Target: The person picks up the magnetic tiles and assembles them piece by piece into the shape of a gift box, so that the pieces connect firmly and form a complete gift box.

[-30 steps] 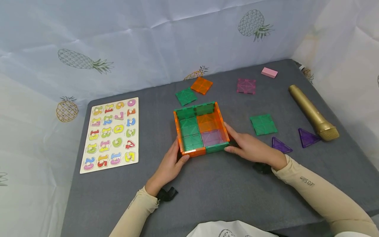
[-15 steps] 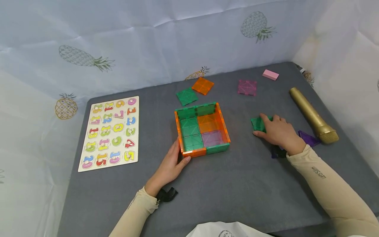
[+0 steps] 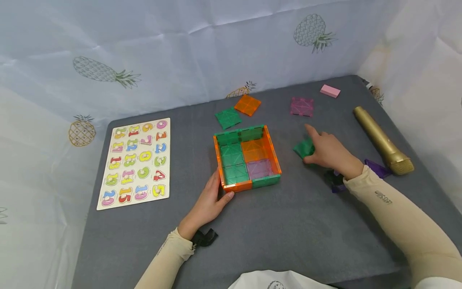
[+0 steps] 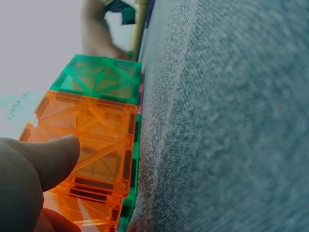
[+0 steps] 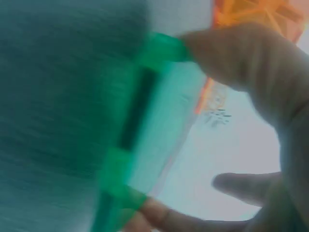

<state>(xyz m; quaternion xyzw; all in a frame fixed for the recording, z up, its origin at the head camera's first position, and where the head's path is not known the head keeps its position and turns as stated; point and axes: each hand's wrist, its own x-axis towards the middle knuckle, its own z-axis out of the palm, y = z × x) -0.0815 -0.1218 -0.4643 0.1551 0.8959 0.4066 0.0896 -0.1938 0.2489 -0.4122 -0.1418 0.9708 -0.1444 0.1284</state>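
An open box of translucent magnetic tiles (image 3: 236, 187), with green and orange walls and a green, orange and purple floor, sits mid-table. My left hand (image 3: 206, 202) holds its near left corner, the thumb on the orange front wall tile (image 4: 104, 140) and the fingers along the left side. To the right of the box, my right hand (image 3: 330, 151) pinches a green square magnetic tile (image 3: 303, 148) between thumb and fingers. The tile is tilted; in the right wrist view it is blurred, with its edge towards the camera.
A green square tile (image 3: 228, 118) and an orange one (image 3: 247, 105) lie behind the box. Further right are a pink-purple square tile (image 3: 301, 106), a pink block (image 3: 330, 91), a gold microphone (image 3: 379, 136) and purple triangle tiles (image 3: 377, 169). A number puzzle board (image 3: 135, 164) lies left.
My right hand has left the box's right side, reached right to the flat green square tile and picked it up, now moving it slightly left. The left hand stays on the box.
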